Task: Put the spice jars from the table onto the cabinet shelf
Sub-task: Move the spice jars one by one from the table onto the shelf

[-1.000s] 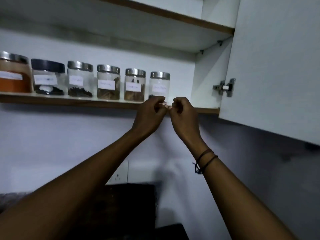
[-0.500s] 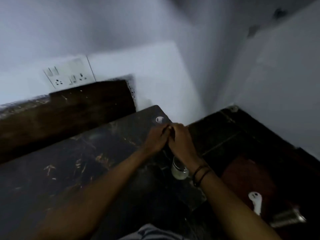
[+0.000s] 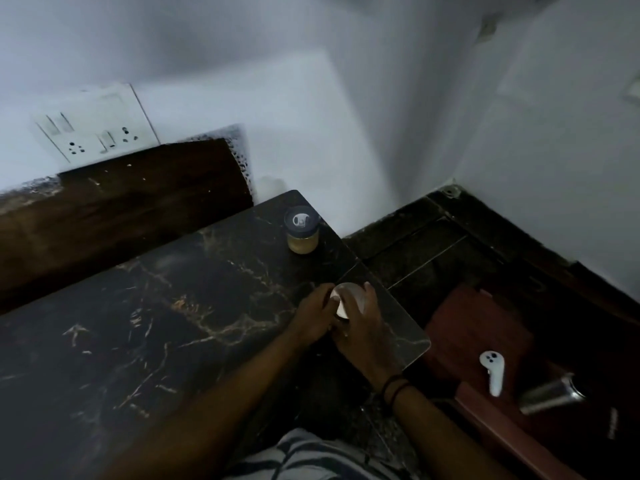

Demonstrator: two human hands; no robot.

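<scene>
Both my hands have come down from the shelf: left hand (image 3: 313, 315) and right hand (image 3: 360, 323) curl around a pale-lidded jar (image 3: 348, 299) at the table (image 3: 138, 323) edge, seemingly gripping it. Beyond, another jar (image 3: 302, 230) waits.

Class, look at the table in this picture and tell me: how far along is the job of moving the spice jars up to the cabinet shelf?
The shelf is out of view, so what is already done cannot be judged. In hand: the left hand and right hand both grip a silver-lidded jar near the edge of the table. Left: that jar, plus a dark-lidded jar standing untouched near the far corner.
</scene>
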